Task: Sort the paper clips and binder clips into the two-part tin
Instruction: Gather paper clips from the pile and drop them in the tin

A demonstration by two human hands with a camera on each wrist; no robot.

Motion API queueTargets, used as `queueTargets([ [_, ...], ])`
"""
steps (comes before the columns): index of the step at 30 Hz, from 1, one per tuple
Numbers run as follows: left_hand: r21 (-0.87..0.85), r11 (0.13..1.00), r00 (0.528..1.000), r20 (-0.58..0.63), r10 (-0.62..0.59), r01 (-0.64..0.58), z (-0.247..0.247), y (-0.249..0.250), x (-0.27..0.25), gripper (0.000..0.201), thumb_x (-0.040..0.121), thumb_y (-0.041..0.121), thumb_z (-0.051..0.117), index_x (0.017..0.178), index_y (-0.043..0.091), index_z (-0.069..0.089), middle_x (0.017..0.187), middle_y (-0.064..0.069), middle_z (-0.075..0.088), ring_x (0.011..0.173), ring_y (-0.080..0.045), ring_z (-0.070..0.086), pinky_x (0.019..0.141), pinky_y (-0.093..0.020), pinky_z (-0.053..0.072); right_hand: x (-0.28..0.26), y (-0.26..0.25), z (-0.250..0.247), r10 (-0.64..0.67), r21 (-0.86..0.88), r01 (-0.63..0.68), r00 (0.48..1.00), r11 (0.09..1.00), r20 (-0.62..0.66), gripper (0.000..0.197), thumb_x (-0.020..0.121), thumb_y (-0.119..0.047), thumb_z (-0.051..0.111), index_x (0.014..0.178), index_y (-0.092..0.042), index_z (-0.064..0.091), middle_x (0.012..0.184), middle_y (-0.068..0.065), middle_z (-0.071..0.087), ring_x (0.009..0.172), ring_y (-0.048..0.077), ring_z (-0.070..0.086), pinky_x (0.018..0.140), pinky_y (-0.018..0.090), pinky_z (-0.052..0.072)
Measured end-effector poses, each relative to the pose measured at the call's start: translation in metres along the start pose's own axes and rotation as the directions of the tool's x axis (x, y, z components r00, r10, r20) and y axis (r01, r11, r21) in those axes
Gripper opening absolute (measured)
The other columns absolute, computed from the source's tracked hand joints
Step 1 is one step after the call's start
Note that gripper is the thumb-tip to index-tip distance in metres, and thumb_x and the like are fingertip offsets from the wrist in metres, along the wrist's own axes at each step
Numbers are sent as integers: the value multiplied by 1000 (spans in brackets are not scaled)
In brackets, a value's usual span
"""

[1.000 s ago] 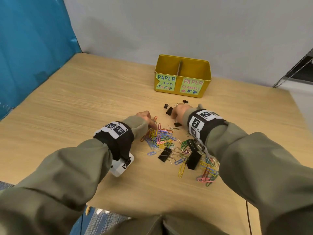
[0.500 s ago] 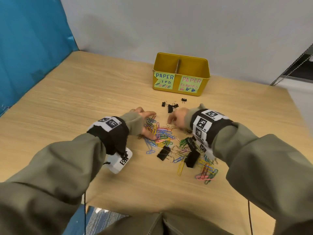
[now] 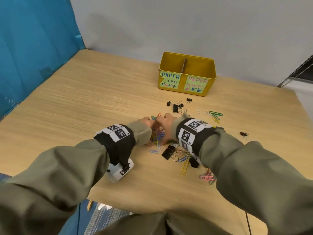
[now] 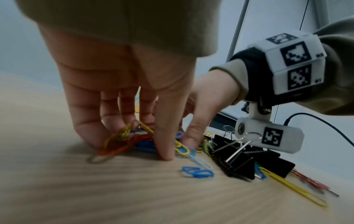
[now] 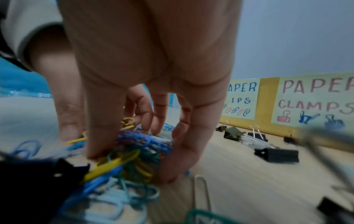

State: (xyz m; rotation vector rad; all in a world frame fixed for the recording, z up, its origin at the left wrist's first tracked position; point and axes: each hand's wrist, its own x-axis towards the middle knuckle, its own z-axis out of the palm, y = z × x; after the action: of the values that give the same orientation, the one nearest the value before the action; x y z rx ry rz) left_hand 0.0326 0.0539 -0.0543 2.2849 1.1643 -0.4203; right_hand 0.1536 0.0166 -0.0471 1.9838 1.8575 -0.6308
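Table edges: wood table (image 3: 88,106) w/ blue curtain (image 3: 33,48) along its left side, grey wall (image 3: 186,22) at the far edge; near edge just under the sleeves.
Open room: wide bare wood left of the hands & between pile and tin; right side has scattered clips.
Tin: yellow two-part tin (image 3: 210,77) at far edge, divider upright in the middle; left label "PAPER ..IPS", right label "PAPER CLAMPS". Well apart from both hands.
Paper clip pile: colored paper clips (image 3: 156,137) bunched between the two hands, mid-table.
L hand: left hand (image 4: 122,94) fingers pointing down, tips on table, curled in round the left side of the pile; thumb planted beside a yellow clip.
R hand: right hand (image 5: 153,84) same pose from the other side, fingertips down on the wood, closing on the same bunch. Both hands cup it; pile not lifted.
Binder clips: black binder clips (image 3: 176,106) loose between hands & tin; bigger ones (image 3: 168,152) near the right wrist, untouched.
Stray clips: green/yellow paper clips (image 3: 216,115) right of the hands; pink ones (image 3: 207,177) by the right sleeve.
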Motion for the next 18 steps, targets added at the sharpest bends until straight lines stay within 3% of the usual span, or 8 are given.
queueTargets([
  [3, -44, 999, 1000, 5, -19, 19, 0, 5, 10, 39, 95, 14, 48, 134, 9, 48, 135, -17, 52, 124, -31, 51, 99, -30, 40, 6, -1, -6, -25, 23, 25, 1000, 999, 3, 56, 79, -26, 70, 129, -15, 49, 128, 13, 50, 115, 29, 53, 93, 36, 47],
  [5, -116, 993, 999, -9, -37, 36, -2, 5, 15, 36, 96, 13, 45, 131, 7, 52, 134, -18, 55, 123, -31, 53, 91, -28, 42, 7, 3, -10, -15, 38, 14, 1000, 999, 13, 44, 83, -22, 66, 125, -12, 54, 125, 12, 56, 113, 28, 55, 89, 32, 47],
  [7, -191, 979, 997, -4, -75, 73, -7, 4, 19, 39, 93, 8, 52, 132, 8, 52, 133, -15, 56, 123, -30, 53, 86, -26, 41, 8, 12, -14, 10, 91, -12, 1000, 996, 21, 37, 84, -22, 66, 119, -11, 58, 110, 8, 61, 99, 25, 59, 75, 29, 46],
  [10, -240, 966, 996, 8, -93, 93, -17, -1, 22, 45, 88, 8, 61, 132, 7, 52, 132, -14, 58, 121, -30, 54, 98, -28, 43, 12, 32, -11, 62, 393, -81, 996, 916, 61, 23, 85, -15, 67, 106, -8, 62, 79, 2, 58, 62, 18, 57, 52, 23, 46],
  [12, -293, 952, 996, 27, -80, 85, -21, -5, 29, 47, 86, 6, 64, 131, 4, 52, 123, -18, 60, 106, -29, 58, 94, -32, 47, 13, 45, -10, 71, 638, -113, 993, 762, 92, 9, 84, -6, 66, 91, -8, 60, 71, 3, 57, 44, 13, 58, 45, 22, 50],
  [14, -414, 909, 999, 5, -50, 47, -31, -7, 36, 45, 84, 0, 64, 128, -2, 54, 99, -18, 60, 84, -25, 53, 72, -29, 48, 12, 55, -19, 70, 767, -96, 995, 634, 67, 12, 85, 0, 64, 80, -9, 57, 69, 6, 57, 32, 6, 57, 38, 16, 51],
  [16, -576, 817, 999, -13, -29, 16, -50, -6, 41, 40, 84, -10, 59, 123, -6, 53, 80, -13, 56, 63, -25, 55, 59, -29, 47, 10, 63, -39, 68, 843, -52, 997, 536, 19, 16, 86, 3, 62, 77, -10, 57, 70, 7, 56, 30, 4, 57, 37, 12, 50],
  [18, -670, 742, 999, -47, -5, -28, -78, -1, 47, 29, 86, -19, 49, 107, 0, 54, 73, -10, 52, 38, -17, 59, 43, -29, 52, 8, 71, -69, 76, 894, 13, 996, 447, -52, 20, 86, 5, 60, 75, -11, 56, 71, 7, 56, 31, 4, 58, 38, 12, 51],
])
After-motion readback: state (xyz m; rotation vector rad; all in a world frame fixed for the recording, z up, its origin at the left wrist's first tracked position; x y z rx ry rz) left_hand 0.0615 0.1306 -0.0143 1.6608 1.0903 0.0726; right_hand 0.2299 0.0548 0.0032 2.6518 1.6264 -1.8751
